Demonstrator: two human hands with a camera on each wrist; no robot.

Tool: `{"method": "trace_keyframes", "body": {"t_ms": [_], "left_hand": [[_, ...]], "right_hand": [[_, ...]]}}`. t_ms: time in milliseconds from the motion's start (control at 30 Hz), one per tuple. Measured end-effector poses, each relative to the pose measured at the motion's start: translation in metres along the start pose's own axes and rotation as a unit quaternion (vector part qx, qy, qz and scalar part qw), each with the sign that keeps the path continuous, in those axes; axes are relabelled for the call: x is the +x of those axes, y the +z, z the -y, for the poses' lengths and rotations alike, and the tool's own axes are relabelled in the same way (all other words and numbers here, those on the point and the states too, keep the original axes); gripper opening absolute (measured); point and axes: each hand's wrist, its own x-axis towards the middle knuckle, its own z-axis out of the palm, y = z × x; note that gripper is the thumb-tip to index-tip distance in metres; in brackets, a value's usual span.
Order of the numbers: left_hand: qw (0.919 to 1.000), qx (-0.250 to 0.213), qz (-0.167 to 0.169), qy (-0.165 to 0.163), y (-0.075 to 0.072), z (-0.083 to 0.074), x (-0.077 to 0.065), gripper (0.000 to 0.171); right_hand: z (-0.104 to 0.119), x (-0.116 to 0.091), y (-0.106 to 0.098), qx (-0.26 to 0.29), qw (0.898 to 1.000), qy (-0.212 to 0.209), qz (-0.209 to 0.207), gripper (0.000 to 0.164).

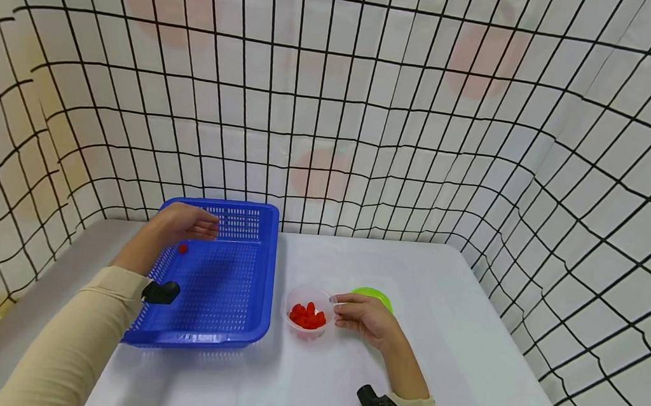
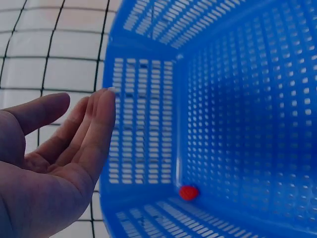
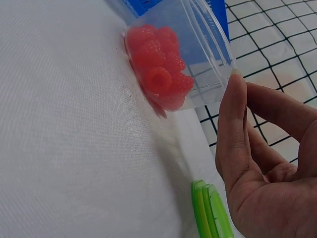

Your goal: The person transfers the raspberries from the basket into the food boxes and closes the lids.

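My right hand (image 1: pixel 370 320) pinches the rim of a clear plastic tub (image 1: pixel 308 334) between thumb and fingertips. Several red raspberries (image 3: pixel 153 59) lie in the bottom of that tub, which stands on the table and looks tilted in the right wrist view. Over the left side of a blue plastic basket (image 1: pixel 265 275) hovers my left hand (image 2: pixel 64 163), fingers extended and loosely bent, palm empty. One raspberry (image 2: pixel 188 192) rests in a corner of the basket floor, below the left hand.
A bright green lid (image 3: pixel 210 210) lies on the white table (image 1: pixel 311 387), just behind the right hand. Black wire mesh (image 1: pixel 339 102) with white sheeting behind it encloses the table at the back and both sides. The basket stands left of the tub.
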Motion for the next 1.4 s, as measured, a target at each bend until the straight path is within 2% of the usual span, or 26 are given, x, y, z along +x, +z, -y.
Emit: {"method": "trace_keyframes", "body": {"t_ms": [233, 467, 767, 867, 1000, 1200, 1400], "left_hand": [[0.9992, -0.015, -0.008, -0.037, -0.016, 0.015, 0.007, 0.045], [0.9961, 0.003, -0.018, -0.086, -0.026, 0.032, 0.01, 0.048], [0.9964, -0.01, 0.0, -0.084, -0.026, 0.038, 0.017, 0.055], [0.9963, 0.001, -0.007, -0.086, -0.025, 0.039, 0.018, 0.055], [0.9949, 0.025, -0.033, -0.092, -0.023, 0.042, 0.018, 0.055], [0.9929, 0.051, -0.046, -0.097, -0.021, 0.048, 0.018, 0.059], [0.9899, 0.027, -0.061, -0.125, -0.018, 0.054, 0.019, 0.064]], "right_hand": [[0.001, -0.002, 0.0, 0.003, 1.0, 0.0, -0.003, 0.04], [0.001, -0.001, 0.001, 0.002, 1.0, 0.008, -0.007, 0.039], [0.003, -0.002, 0.001, 0.003, 1.0, 0.01, -0.011, 0.036], [0.002, -0.002, 0.001, 0.004, 1.0, 0.01, -0.009, 0.037], [0.001, -0.002, 0.0, 0.004, 1.0, 0.007, -0.004, 0.039], [0.001, -0.002, -0.001, 0.004, 1.0, 0.006, -0.004, 0.039], [0.001, -0.002, -0.001, 0.004, 1.0, 0.005, -0.002, 0.039]]}}
